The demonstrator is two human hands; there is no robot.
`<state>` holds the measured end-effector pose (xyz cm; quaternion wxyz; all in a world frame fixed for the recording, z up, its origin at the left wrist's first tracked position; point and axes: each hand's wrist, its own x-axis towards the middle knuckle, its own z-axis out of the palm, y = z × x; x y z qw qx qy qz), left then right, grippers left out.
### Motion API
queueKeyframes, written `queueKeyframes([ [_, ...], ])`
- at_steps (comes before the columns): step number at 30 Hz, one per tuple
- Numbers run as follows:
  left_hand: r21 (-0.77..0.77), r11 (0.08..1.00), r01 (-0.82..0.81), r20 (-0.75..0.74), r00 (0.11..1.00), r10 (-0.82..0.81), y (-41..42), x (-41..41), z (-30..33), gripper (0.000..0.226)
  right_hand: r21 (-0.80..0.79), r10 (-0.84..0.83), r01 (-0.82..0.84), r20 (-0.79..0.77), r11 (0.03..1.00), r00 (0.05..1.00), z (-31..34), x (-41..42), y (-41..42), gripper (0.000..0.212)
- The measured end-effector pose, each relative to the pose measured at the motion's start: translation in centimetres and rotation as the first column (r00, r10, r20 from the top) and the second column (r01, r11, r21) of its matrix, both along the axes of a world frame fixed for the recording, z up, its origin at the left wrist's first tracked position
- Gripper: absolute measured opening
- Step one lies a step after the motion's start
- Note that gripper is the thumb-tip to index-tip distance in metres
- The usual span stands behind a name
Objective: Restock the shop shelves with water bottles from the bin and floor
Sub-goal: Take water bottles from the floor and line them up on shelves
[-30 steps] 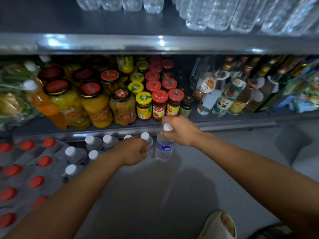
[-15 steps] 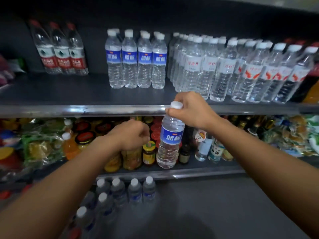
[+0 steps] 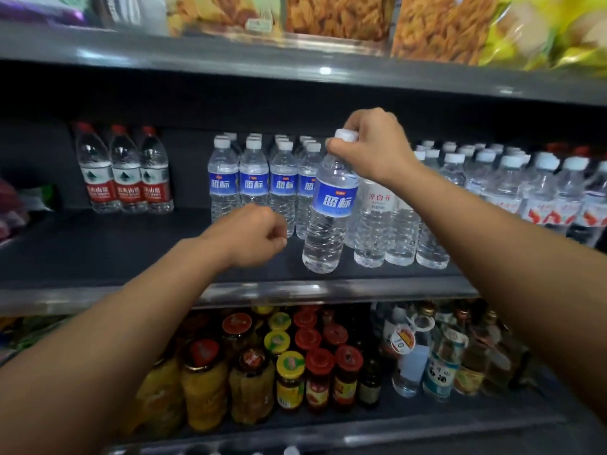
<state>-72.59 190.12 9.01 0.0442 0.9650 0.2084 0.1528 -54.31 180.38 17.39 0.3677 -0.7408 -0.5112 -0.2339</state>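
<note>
Left hand (image 3: 253, 236): curled into a loose fist, nothing seen held, left of the blue-labelled water bottle (image 3: 330, 210). Bottle: gripped at its white cap by the right hand (image 3: 371, 144), base at the middle shelf (image 3: 98, 251) front. Matching blue-labelled row (image 3: 254, 183): ranged behind-left of it.

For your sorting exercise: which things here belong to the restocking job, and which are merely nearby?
Job: held bottle; right hand; left hand; blue-label row; shelf.

Nearby: red-label bottles; white-label bottles; jars; snack bags.
</note>
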Motion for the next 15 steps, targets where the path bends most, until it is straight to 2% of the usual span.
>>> queueKeyframes([
  [5,0.040,0.998,-0.038,0.015,0.999,0.037,2.9,2.7,-0.8,0.010,-0.063,-0.059,0.061,0.034,0.996,0.998,-0.6,3.3,4.6,0.032],
  [15,0.014,0.999,-0.034,-0.036,0.999,0.034,5.8,5.7,-4.4,0.009,-0.180,-0.077,0.079,0.018,0.981,0.997,-2.0,7.1,9.8,0.035],
])
